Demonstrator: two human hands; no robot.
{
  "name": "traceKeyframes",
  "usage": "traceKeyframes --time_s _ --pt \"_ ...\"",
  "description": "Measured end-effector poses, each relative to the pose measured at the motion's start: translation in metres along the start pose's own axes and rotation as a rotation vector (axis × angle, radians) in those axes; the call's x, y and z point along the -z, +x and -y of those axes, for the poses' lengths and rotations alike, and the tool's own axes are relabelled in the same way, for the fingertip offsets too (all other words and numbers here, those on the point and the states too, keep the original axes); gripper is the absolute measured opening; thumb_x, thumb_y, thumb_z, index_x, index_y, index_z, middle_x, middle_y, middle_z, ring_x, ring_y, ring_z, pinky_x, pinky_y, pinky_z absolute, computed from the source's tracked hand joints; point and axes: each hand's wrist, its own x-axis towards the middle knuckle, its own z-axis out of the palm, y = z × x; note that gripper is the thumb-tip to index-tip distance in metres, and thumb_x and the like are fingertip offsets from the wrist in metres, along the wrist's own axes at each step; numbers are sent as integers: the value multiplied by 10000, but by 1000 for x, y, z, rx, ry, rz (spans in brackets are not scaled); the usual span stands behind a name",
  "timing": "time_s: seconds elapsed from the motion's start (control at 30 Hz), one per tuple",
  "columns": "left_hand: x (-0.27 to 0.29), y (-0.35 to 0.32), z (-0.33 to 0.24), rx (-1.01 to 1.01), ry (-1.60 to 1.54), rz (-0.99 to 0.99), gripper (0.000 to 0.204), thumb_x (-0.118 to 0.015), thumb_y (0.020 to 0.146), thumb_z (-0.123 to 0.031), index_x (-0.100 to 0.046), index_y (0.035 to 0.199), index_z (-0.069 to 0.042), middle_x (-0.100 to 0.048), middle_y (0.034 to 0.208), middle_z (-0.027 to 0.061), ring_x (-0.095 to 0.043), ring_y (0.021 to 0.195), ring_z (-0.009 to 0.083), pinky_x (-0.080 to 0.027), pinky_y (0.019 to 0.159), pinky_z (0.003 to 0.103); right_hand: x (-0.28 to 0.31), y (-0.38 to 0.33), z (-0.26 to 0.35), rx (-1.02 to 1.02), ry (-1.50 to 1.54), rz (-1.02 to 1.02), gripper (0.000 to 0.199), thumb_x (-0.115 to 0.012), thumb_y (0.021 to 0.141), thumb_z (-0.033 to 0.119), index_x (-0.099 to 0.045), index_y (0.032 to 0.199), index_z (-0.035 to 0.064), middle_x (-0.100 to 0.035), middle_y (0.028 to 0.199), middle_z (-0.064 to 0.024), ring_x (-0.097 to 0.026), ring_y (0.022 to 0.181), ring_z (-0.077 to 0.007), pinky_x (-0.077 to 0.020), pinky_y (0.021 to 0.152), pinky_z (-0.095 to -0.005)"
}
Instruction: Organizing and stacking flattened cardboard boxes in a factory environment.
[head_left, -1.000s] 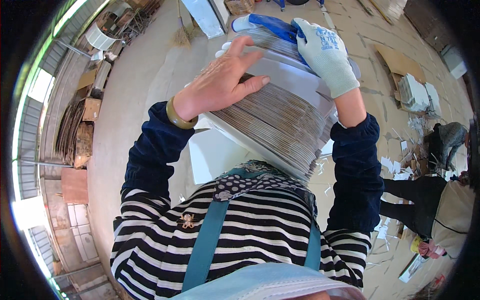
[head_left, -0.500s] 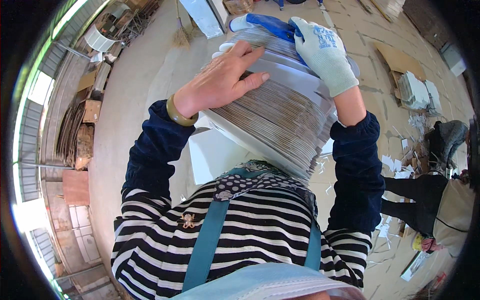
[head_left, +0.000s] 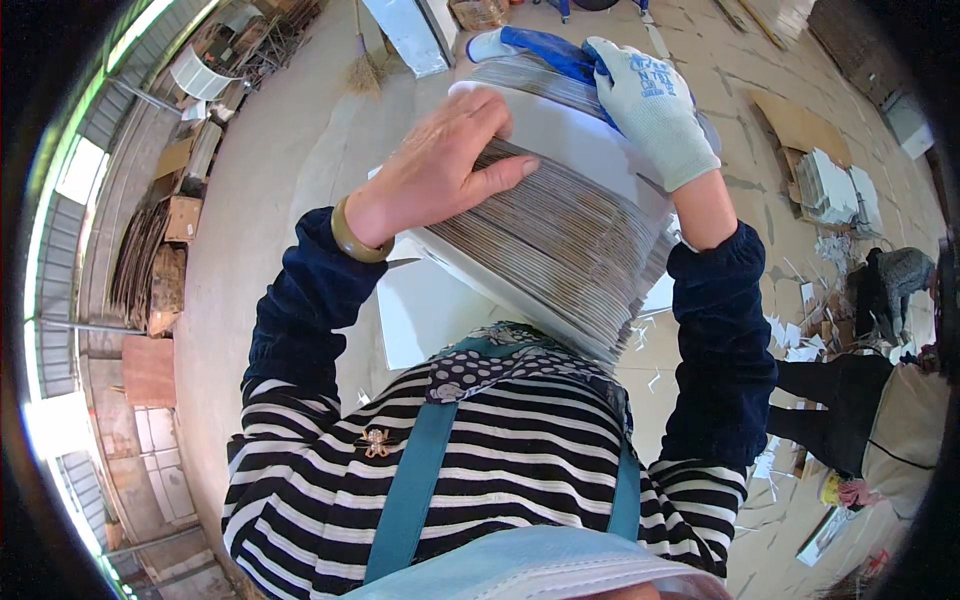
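Note:
A thick stack of thin cardboard pieces (head_left: 560, 215) with brown edges and white faces stands before my chest, leaning at a slant. My left hand (head_left: 445, 160), bare and with a bangle at its wrist, lies over the left part of the stack. Its fingers are bent, and its thumb stands apart along the card edges. A white card face (head_left: 585, 135) shows in a gap between the cards. My right hand (head_left: 655, 110), in a white knit glove, rests at the far right of the stack. Its curled fingers hold a loose blue and white glove (head_left: 545, 50) lying across the stack's far end.
Beneath the stack is a white board (head_left: 430, 310). Piled white sheets (head_left: 830, 185) and paper scraps (head_left: 800, 345) lie on the floor at right. People in dark clothes (head_left: 835, 400) are at right. A broom (head_left: 363, 70) stands far left; flattened cartons (head_left: 140, 260) lean along the left side.
My left hand has bent its fingers more and shifted slightly. The separate white flaps beside it no longer show, and a wider white card face is visible. My right hand has barely moved.

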Motion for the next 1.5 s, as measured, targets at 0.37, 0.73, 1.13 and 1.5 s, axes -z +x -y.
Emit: traceKeyframes --time_s 0.37,0.73,1.13,1.5 --pt "-12 2 3 79 -152 74 669 -576 1011 -436 -443 1456 46 -540 1158 190 -589 1045 351 -462 906 405 6 -9 11 18 43 -15 308 -527 979 262 -605 1229 99 -708 1046 -169 -695 991 -350 -538 880 -478" --pt "-8 1 -2 86 -216 67 618 -579 1013 -419 -476 1422 33 -536 1234 210 -578 1122 380 -462 954 424 4 -3 8 -11 29 10 278 -534 981 266 -606 1192 100 -709 1028 -174 -698 980 -359 -541 868 -483" --pt "-14 2 1 44 -170 4 624 -595 996 -461 -528 1358 44 -538 1198 188 -583 1087 375 -468 949 439 3 -7 9 -1 15 -29 287 -528 988 266 -612 1205 98 -711 1023 -178 -701 982 -353 -546 872 -478" --pt "-13 -1 1 -32 -68 -71 534 -600 999 -385 -521 1350 9 -484 1364 213 -525 1159 409 -434 1007 455 6 -4 7 17 17 36 277 -524 987 263 -607 1193 99 -706 1054 -184 -692 1010 -357 -539 886 -483"
